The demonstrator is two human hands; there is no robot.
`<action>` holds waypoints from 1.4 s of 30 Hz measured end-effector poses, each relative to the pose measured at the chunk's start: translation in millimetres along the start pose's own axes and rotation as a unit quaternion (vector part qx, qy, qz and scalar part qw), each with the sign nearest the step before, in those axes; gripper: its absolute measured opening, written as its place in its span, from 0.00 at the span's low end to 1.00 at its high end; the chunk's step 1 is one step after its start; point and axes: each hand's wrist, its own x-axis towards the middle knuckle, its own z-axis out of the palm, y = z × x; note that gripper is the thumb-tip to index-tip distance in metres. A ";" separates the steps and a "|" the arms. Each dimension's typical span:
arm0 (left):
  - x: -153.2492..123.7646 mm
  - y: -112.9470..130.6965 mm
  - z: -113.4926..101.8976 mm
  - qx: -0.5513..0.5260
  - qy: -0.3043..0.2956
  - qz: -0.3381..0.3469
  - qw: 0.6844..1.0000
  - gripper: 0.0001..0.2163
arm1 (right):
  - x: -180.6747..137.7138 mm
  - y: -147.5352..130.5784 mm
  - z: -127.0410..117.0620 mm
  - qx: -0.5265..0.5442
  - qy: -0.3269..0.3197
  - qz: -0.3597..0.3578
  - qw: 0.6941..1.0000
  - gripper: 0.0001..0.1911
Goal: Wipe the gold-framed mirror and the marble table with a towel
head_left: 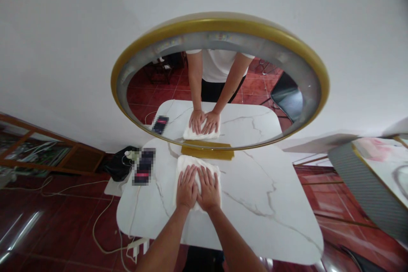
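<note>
A folded white cloth (184,162), towel-like, lies flat on the white marble-patterned table (251,212). My left hand (187,187) rests palm down on the cloth's left half, fingers stretched out and pointing away from me. Beside it my right hand (208,188) lies flat on the right half, its fingers slightly spread. The two hands touch or nearly touch near the thumbs. Much of the cloth's middle is hidden beneath them. Both hands and the cloth also show in the round mirror (219,21).
The gold-rimmed mirror stands on a gold base (208,151) just behind the cloth. A phone-like dark object (144,166), blurred out, lies at the table's left. White cables and a power strip (137,243) hang at the left edge. Another table (379,182) stands at right.
</note>
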 end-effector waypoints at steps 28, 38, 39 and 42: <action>-77.4 67.7 -3.5 -0.006 0.009 0.037 0.999 0.30 | -106.4 26.9 -20.6 0.013 0.006 -0.018 1.000 0.36; -72.5 82.1 0.1 -0.013 -0.013 0.058 0.998 0.30 | -116.9 38.8 -26.6 0.012 -0.007 0.007 1.000 0.36; -71.6 81.9 0.3 -0.014 -0.016 0.057 0.998 0.30 | -116.0 39.2 -26.3 0.015 -0.008 0.009 1.000 0.36; -66.3 83.3 1.1 -0.018 -0.021 0.052 0.998 0.30 | -110.7 42.9 -25.7 0.023 -0.009 0.015 1.000 0.36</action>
